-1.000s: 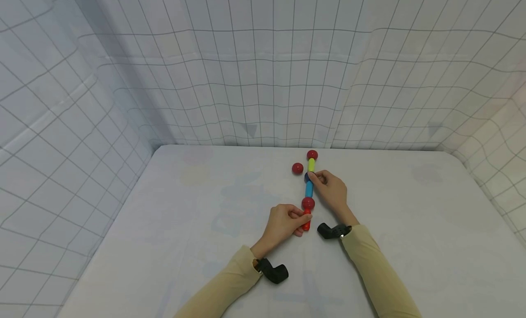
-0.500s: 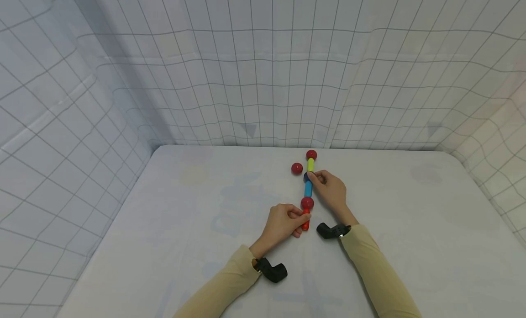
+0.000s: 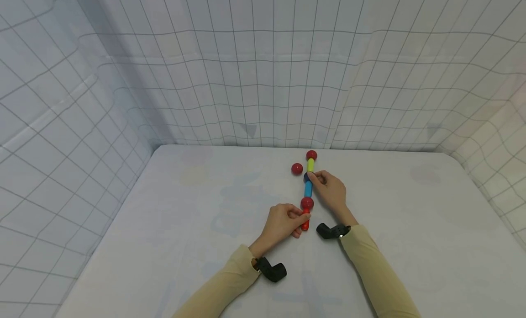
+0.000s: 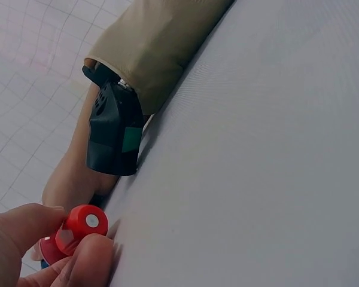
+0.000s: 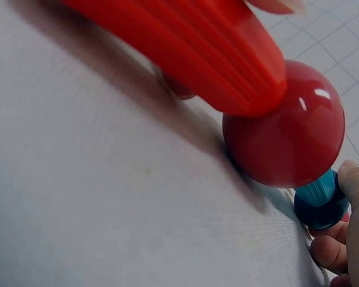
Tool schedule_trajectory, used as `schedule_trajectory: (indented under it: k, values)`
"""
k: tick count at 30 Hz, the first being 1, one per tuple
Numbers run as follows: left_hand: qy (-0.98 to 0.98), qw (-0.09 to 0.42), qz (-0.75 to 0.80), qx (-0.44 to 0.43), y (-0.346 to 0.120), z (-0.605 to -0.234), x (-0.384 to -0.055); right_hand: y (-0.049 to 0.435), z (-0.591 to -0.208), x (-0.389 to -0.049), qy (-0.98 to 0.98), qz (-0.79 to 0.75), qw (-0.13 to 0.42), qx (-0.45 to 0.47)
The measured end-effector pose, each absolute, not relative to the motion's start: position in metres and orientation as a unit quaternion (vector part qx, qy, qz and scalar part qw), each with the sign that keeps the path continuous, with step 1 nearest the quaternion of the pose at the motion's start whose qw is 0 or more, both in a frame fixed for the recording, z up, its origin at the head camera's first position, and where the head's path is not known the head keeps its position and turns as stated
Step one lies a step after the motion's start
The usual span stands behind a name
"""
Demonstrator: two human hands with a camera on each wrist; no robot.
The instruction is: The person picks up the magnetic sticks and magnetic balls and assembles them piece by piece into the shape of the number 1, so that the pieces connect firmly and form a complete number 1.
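A straight chain of toy rods and balls lies on the white table. At its near end my left hand [image 3: 283, 222] pinches a red rod [image 3: 305, 226] between thumb and fingers; the left wrist view shows a pale round disc in the rod's end [image 4: 92, 220]. This rod meets a red ball [image 5: 287, 128], followed by a blue rod [image 3: 308, 189]. Further up, my right hand [image 3: 332, 190] pinches a dark blue ball [image 5: 320, 209], partly covered by the fingers. Beyond it come a yellow-green rod [image 3: 310, 165] and another red ball [image 3: 311, 155] at the far end.
One loose red ball [image 3: 297, 168] lies left of the chain, close to the yellow-green rod. White grid-patterned sheets [image 3: 263, 80] rise behind and beside the table [image 3: 197, 208]. Black wrist cameras [image 3: 273, 271] stick out from both wrists near the tabletop.
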State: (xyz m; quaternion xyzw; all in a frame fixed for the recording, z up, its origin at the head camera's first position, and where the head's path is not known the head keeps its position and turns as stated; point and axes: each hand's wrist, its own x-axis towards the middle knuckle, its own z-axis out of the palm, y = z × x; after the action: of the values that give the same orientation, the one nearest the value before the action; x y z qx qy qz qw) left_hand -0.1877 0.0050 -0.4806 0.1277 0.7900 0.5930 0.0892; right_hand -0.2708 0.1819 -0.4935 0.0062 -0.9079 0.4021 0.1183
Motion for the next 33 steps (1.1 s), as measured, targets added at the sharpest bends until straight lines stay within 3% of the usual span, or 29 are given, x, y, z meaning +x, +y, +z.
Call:
schedule_trajectory:
  k: [21, 27, 33]
  values:
    - [0.803, 0.133, 0.571, 0.109, -0.008, -0.473, -0.192, 0.181, -0.492, -0.271, -0.904, 0.414, 0.109, 0.008]
    - [0.824, 0.083, 0.551, 0.103, -0.014, -0.472, -0.201, 0.181, -0.492, -0.27, -0.909, 0.402, 0.11, 0.009]
    - [0.856, -0.011, 0.506, 0.108, -0.018, -0.472, -0.217, 0.183, -0.494, -0.272, -0.91, 0.399, 0.113, 0.012]
